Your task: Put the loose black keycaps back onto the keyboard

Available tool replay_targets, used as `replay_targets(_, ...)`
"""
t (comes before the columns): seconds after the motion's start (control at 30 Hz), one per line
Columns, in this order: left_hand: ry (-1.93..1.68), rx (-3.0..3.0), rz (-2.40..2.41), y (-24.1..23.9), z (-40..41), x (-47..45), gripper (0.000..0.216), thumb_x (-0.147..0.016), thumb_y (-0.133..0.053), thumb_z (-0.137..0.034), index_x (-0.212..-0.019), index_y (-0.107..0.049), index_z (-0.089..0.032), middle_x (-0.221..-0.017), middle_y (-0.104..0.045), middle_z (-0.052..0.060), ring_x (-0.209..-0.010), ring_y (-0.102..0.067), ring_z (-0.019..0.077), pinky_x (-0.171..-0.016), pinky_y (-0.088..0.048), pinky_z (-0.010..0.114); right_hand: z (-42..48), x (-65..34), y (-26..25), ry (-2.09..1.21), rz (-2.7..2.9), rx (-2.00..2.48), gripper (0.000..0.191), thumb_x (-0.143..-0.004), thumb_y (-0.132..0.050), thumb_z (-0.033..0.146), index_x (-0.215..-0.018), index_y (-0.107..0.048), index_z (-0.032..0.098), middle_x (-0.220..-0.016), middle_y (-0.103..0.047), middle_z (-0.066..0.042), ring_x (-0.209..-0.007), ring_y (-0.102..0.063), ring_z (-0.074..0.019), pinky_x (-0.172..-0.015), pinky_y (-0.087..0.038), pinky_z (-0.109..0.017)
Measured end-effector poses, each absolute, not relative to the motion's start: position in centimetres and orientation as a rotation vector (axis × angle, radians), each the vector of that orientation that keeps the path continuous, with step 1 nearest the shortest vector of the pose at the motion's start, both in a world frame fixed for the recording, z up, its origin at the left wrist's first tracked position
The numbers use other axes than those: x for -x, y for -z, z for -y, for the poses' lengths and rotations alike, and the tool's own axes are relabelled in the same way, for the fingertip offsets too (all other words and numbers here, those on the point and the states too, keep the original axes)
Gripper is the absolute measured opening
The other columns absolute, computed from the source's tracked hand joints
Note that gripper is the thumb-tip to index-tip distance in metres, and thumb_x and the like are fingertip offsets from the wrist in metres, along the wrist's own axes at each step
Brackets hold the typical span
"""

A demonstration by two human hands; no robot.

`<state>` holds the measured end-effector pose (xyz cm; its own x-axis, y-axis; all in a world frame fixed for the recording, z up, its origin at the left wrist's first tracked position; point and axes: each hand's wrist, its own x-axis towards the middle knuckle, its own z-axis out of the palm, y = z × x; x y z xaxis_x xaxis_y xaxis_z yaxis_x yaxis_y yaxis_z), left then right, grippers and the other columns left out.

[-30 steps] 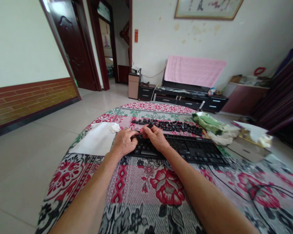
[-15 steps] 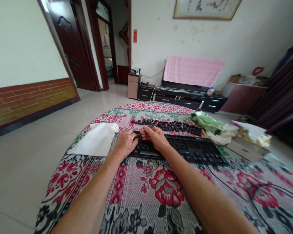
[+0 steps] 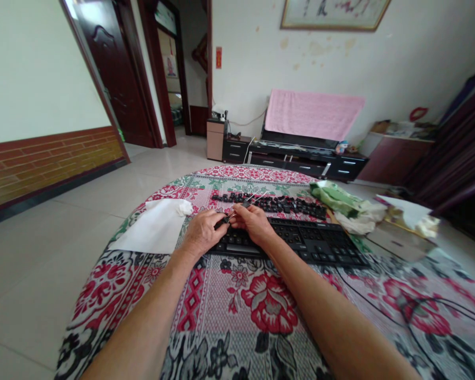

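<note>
A black keyboard (image 3: 316, 244) lies on the table under both my hands. My right hand (image 3: 255, 224) is closed on a wire keycap puller (image 3: 246, 204). Thin metal wires stick out of the puller's dark handle, away from me and toward my left fingers. My left hand (image 3: 203, 229) pinches a small dark piece that looks like a keycap (image 3: 224, 219), right at the puller's near wire end; the fingers hide most of it. Behind the keyboard, many loose black keycaps (image 3: 288, 205) are spread in rough rows. Some switch positions on the keyboard show without caps.
A white sheet (image 3: 150, 232) with a crumpled tissue (image 3: 184, 208) lies at the left. At the right are a green plastic bag (image 3: 336, 200) and a grey flat box (image 3: 399, 241). The keyboard's cable (image 3: 370, 298) runs across the floral tablecloth (image 3: 221, 306) to the right.
The puller has turned in my right hand, so its far wires now show plainly above the fingers. My left fingers have closed in around the small dark piece.
</note>
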<state>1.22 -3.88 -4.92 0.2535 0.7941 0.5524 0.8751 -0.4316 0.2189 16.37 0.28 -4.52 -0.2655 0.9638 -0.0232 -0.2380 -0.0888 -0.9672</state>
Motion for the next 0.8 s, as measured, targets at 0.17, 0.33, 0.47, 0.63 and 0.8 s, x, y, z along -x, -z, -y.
replay_targets(0.17,0.822,2.33,1.598,5.5,3.5,-1.4,0.015,-0.08,-0.051,-0.023,-0.078,-0.064,-0.018,-0.071,-0.058,0.003,-0.072,-0.054,0.0162,-0.07,-0.044,0.028,-0.3,-16.4,4.2,-1.602,1.133,0.9,0.015,-0.074,-0.06,0.029,-0.072,-0.058,0.015,-0.062,-0.063,-0.003,-0.05,-0.058,-0.0096,-0.046,-0.05,-0.019)
replay_targets(0.33,0.823,2.325,1.662,5.6,3.4,-1.4,0.014,-0.08,-0.051,-0.022,-0.082,-0.065,-0.018,-0.075,-0.061,0.004,-0.076,-0.056,0.0174,-0.073,-0.044,0.029,-0.3,-16.7,3.8,-1.57,1.057,0.84,0.01,-0.07,-0.052,0.026,-0.076,-0.051,0.018,-0.057,-0.055,0.003,-0.051,-0.055,-0.0096,-0.044,-0.044,-0.019)
replay_targets(0.47,0.85,2.315,1.677,5.3,3.6,-1.5,0.015,-0.08,-0.051,-0.021,-0.086,-0.065,-0.017,-0.077,-0.061,0.004,-0.076,-0.056,0.0172,-0.072,-0.044,0.028,0.1,-16.8,3.4,-1.426,1.311,1.055,0.013,-0.066,-0.054,0.023,-0.078,-0.054,0.018,-0.051,-0.048,0.006,-0.041,-0.04,-0.0059,-0.034,-0.022,-0.016)
replay_targets(0.63,0.864,2.304,1.64,5.7,3.4,-1.5,0.016,-0.079,-0.051,-0.02,-0.085,-0.065,-0.017,-0.075,-0.059,0.005,-0.076,-0.055,0.0181,-0.072,-0.044,0.029,0.8,-16.6,3.2,-1.255,1.761,1.124,0.015,-0.066,-0.064,0.028,-0.073,-0.064,0.015,-0.052,-0.051,0.005,-0.046,-0.041,-0.0057,-0.042,-0.03,-0.018)
replay_targets(0.8,0.922,2.322,1.57,6.0,3.2,-1.3,0.019,-0.082,-0.049,-0.022,-0.093,-0.065,-0.018,-0.078,-0.061,0.005,-0.078,-0.056,0.0174,-0.073,-0.045,0.029,0.8,-16.7,3.4,-1.386,1.67,1.211,0.018,-0.064,-0.069,0.031,-0.071,-0.063,0.016,-0.047,-0.048,0.006,-0.043,-0.037,-0.0051,-0.038,-0.025,-0.017)
